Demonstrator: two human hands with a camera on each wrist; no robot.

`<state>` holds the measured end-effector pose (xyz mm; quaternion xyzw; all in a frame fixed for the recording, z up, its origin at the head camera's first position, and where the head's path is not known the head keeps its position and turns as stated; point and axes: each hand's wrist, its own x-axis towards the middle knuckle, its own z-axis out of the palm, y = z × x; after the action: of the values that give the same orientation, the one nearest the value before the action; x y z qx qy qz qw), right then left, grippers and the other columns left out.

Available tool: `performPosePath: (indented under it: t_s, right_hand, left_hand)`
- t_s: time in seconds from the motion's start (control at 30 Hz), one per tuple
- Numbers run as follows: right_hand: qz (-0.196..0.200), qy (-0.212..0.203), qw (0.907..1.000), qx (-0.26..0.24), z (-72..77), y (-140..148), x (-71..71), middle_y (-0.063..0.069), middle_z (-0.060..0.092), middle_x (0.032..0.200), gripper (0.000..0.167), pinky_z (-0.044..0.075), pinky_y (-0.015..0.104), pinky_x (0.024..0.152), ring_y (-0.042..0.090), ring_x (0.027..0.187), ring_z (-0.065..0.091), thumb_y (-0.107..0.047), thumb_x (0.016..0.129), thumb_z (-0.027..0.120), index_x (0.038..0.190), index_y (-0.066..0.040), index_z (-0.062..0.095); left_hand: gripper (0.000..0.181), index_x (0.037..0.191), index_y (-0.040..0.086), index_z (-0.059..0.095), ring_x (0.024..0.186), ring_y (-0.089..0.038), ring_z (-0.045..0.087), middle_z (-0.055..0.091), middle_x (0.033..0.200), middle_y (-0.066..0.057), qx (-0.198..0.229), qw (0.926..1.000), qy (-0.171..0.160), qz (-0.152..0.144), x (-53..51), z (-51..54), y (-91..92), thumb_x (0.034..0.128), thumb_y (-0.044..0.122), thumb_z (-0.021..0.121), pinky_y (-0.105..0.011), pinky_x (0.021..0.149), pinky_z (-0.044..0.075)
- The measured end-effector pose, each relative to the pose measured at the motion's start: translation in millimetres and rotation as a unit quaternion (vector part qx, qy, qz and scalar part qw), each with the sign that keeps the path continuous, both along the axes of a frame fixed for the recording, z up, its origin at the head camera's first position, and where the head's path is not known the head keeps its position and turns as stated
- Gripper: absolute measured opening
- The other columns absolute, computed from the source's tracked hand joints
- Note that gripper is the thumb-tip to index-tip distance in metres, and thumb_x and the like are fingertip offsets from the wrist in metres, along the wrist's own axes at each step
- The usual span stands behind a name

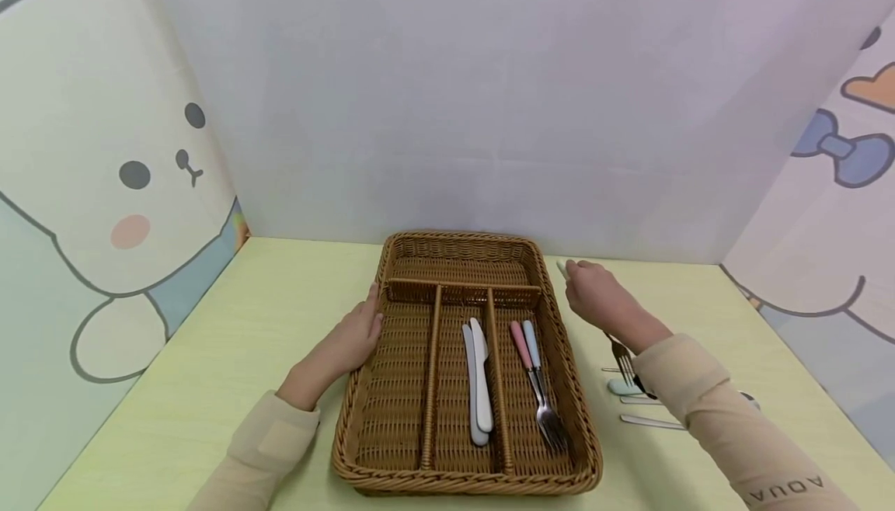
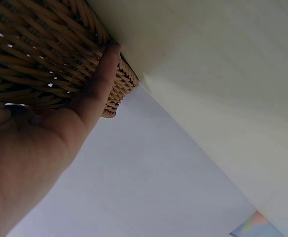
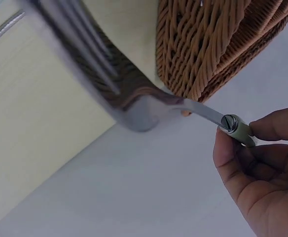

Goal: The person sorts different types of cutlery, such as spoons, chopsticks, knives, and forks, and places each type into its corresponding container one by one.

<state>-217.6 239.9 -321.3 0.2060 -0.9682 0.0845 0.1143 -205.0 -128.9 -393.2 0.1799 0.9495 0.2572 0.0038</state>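
Note:
My right hand pinches a fork by its pale green handle, to the right of the wicker basket. The tines hang down toward the table in the head view and loom large in the right wrist view. My left hand rests against the basket's left side, one finger straight along the outer wall. Two knives lie in the middle lower compartment. A pink-handled fork and a blue-handled fork lie in the right one. The left lower compartment and the top one hold nothing.
Several utensils lie on the pale yellow table right of the basket, partly hidden by my right forearm, among them a mint handle and a thin metal piece. A plain wall stands behind, with cartoon-printed panels at both sides.

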Motion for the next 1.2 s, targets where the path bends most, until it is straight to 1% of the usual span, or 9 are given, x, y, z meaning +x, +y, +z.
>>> performPosePath:
  t_s: [0.1,0.2,0.37,0.5,0.67,0.77,1.07,1.13,1.2]
  right_hand:
    - [0.005,-0.009,0.9999,-0.010,2.5,-6,2.1,0.008,0.042,0.059,0.017,0.032,0.024,0.042,0.016,0.048,0.039,0.005,0.086,0.042,0.071,-0.003,0.043]
    - [0.011,-0.014,0.9997,-0.017,4.3,-12,3.6,0.004,0.035,0.056,0.025,0.027,0.023,0.044,0.013,0.049,0.031,0.006,0.085,0.041,0.065,-0.007,0.037]
    - [0.020,-0.026,0.9988,-0.037,8.2,-22,5.7,0.000,0.028,0.054,0.030,0.023,0.023,0.047,0.012,0.051,0.024,0.007,0.083,0.041,0.060,-0.011,0.032]
    - [0.020,-0.043,0.9975,-0.053,9.2,-29,7.5,-0.001,0.029,0.053,0.031,0.024,0.023,0.047,0.011,0.049,0.025,0.004,0.084,0.045,0.060,-0.011,0.034]
    - [0.024,-0.088,0.9926,-0.079,8.7,-38,11.5,0.000,0.034,0.052,0.026,0.029,0.022,0.044,0.010,0.045,0.029,0.000,0.085,0.047,0.062,-0.009,0.040]
    - [0.028,-0.117,0.9887,-0.089,7.0,-44,13.5,0.000,0.037,0.052,0.023,0.029,0.020,0.042,0.009,0.044,0.030,-0.001,0.086,0.047,0.065,-0.008,0.044]
    - [0.042,-0.157,0.9831,-0.083,-4.8,-58,15.6,0.000,0.037,0.054,0.015,0.028,0.017,0.042,0.008,0.044,0.030,-0.001,0.088,0.050,0.074,-0.004,0.052]
    - [0.042,-0.168,0.9816,-0.081,-8.4,-59,15.8,0.000,0.038,0.054,0.015,0.029,0.017,0.041,0.008,0.043,0.031,-0.003,0.089,0.052,0.074,-0.005,0.053]
    - [0.045,-0.179,0.9797,-0.079,-11.9,-59,15.9,0.001,0.039,0.054,0.018,0.029,0.018,0.042,0.008,0.043,0.031,-0.004,0.090,0.052,0.071,-0.006,0.052]
  left_hand:
    - [0.057,0.142,-0.011,0.004,0.116,-0.045,0.047,0.042,0.128,-0.036,-0.001,1.0000,-0.003,0.000,0.1,0.0,-0.3,0.0988,0.013,0.032,-0.053,0.093,0.043]
    - [0.057,0.142,-0.011,0.004,0.116,-0.045,0.046,0.042,0.128,-0.036,0.001,1.0000,-0.003,0.000,-0.1,-0.3,-0.4,0.0988,0.013,0.032,-0.053,0.093,0.043]
    - [0.057,0.142,-0.011,0.003,0.118,-0.045,0.044,0.040,0.130,-0.036,0.004,1.0000,-0.005,0.000,-0.2,-0.3,-0.5,0.0989,0.013,0.031,-0.053,0.094,0.041]
    - [0.057,0.142,-0.011,0.003,0.119,-0.045,0.044,0.040,0.130,-0.036,0.005,1.0000,-0.007,0.001,-0.5,-0.5,-0.7,0.0989,0.013,0.031,-0.053,0.095,0.041]
    - [0.057,0.143,-0.010,0.002,0.119,-0.045,0.044,0.039,0.131,-0.036,0.004,1.0000,-0.009,0.002,-1.0,-1.7,-1.3,0.0991,0.013,0.031,-0.053,0.095,0.041]
    - [0.057,0.143,-0.010,0.002,0.120,-0.045,0.043,0.039,0.131,-0.036,0.004,0.9999,-0.009,0.002,-1.0,-2.7,-1.9,0.0993,0.014,0.031,-0.053,0.095,0.041]
    - [0.057,0.143,-0.010,0.003,0.120,-0.044,0.043,0.039,0.132,-0.036,0.006,1.0000,-0.007,0.003,-0.9,-2.3,-1.3,0.0991,0.014,0.031,-0.053,0.095,0.041]
    - [0.057,0.143,-0.010,0.003,0.121,-0.044,0.043,0.038,0.133,-0.035,0.007,0.9999,-0.008,0.002,-0.7,-1.7,-0.8,0.0991,0.014,0.031,-0.053,0.096,0.040]
    - [0.058,0.143,-0.010,0.002,0.121,-0.044,0.042,0.037,0.133,-0.035,0.007,0.9999,-0.007,0.002,-0.7,-1.0,-0.6,0.0991,0.014,0.031,-0.053,0.097,0.040]
